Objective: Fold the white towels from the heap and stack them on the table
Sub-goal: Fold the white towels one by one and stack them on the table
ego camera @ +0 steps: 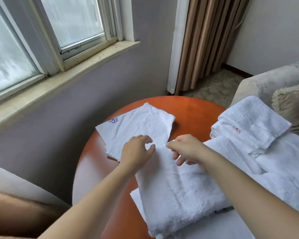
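two hands, at least three white towels, one orange table, one cushion, one curtain.

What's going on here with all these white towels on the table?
A person is folding towels at a round orange table. Both hands are at the far edge of a thick white towel lying in front of them. The right hand pinches its corner. The left hand curls at the edge beside it, though its grip is unclear. A thin folded towel with a blue emblem lies flat further back, and folded thick towels sit piled on the right.
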Action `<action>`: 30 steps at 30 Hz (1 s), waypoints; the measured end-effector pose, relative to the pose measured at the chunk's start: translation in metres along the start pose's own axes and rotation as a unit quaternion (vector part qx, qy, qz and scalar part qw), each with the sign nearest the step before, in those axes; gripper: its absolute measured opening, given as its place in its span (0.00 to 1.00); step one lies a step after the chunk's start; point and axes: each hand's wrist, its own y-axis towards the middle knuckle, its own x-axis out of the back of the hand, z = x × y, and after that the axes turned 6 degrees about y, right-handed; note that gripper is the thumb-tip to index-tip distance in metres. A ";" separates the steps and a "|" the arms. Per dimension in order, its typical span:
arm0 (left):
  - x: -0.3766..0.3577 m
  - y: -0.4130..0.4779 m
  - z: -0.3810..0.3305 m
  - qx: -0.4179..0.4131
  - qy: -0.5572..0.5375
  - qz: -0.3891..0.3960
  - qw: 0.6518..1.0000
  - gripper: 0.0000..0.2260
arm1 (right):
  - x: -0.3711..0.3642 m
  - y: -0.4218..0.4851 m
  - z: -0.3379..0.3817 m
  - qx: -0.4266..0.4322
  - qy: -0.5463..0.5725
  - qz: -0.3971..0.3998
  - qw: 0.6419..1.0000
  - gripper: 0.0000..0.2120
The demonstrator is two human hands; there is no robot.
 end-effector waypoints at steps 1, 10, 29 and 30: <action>0.001 0.011 0.005 0.016 -0.006 -0.010 1.000 0.11 | -0.002 0.021 0.002 -0.004 -0.009 -0.002 1.000 0.08; -0.038 0.076 0.148 0.376 -0.091 0.002 0.922 0.27 | -0.038 0.207 0.003 -0.116 0.057 -0.049 0.990 0.12; -0.006 0.135 0.175 0.259 -0.030 0.235 0.936 0.19 | -0.038 0.239 -0.032 -0.276 0.155 0.043 0.948 0.16; -0.014 0.133 0.172 0.264 -0.028 0.233 0.935 0.22 | -0.041 0.234 -0.032 -0.282 0.148 0.070 0.945 0.17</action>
